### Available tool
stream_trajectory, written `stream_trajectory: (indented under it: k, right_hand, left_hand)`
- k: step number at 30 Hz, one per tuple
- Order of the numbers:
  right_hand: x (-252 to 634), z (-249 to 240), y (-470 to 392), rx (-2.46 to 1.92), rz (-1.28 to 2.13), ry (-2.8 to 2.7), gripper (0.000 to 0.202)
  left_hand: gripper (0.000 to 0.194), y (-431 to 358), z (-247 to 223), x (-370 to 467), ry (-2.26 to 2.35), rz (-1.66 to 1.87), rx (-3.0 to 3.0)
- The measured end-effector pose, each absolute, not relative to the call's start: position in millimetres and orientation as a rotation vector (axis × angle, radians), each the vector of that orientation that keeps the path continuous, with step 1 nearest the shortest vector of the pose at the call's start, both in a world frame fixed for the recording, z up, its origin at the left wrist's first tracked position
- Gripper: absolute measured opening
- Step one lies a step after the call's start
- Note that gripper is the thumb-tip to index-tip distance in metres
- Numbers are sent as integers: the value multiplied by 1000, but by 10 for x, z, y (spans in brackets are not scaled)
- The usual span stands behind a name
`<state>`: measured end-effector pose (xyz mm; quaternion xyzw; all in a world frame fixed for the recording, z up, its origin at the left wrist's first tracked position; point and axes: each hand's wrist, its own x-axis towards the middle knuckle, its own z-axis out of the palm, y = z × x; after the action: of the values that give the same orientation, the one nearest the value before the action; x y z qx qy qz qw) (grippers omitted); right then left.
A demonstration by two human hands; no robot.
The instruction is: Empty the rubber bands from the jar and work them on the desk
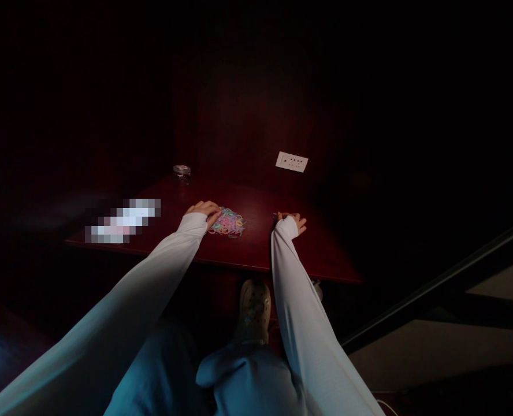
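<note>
A loose pile of small pastel elastic bands (pixel 229 224) lies on the dark red table (pixel 248 251), pink, lilac, mint and yellow among them. At the pile's left edge is my left hand (pixel 204 210), palm down, its fingers apart and the tips against the nearest bands. To the right of the pile, separated from it by bare tabletop, my right hand (pixel 294 222) rests low over the table with its fingers spread. Nothing shows in either hand, though the undersides of both are hidden.
A clear lidded jar (pixel 182 174) stands at the table's back left. A bright, pixelated rectangular item (pixel 124 222) lies at the left edge. A white wall socket (pixel 292 162) is behind the table. Below the front edge, a clog (pixel 255 303) shows. The surroundings are very dark.
</note>
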<state>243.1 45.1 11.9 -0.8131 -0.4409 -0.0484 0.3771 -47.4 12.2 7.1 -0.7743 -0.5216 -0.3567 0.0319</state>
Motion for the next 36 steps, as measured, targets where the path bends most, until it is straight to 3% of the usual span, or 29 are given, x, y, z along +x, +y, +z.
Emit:
stream_trajectory:
  k: [12,19,25,33,36]
  right_hand:
    - [2528,-13,529,-1896,-114,-1104,21]
    - [2420,100,427,-1894,-123,-1062,35]
    - [2233,201,375,-1680,-137,-1479,38]
    - [1665,196,270,-1274,116,-1887,31]
    - [1516,167,274,-1180,294,-1906,37]
  left_hand:
    - [21,52,115,-454,-1625,-1228,-2319]
    - [23,183,33,-497,-1700,-1448,-2166]
    - [24,370,-107,-557,-1779,-1600,-2061]
    - [21,225,14,-504,-1585,-1409,-2357]
    - [21,161,38,-455,-1491,-1300,-2459]
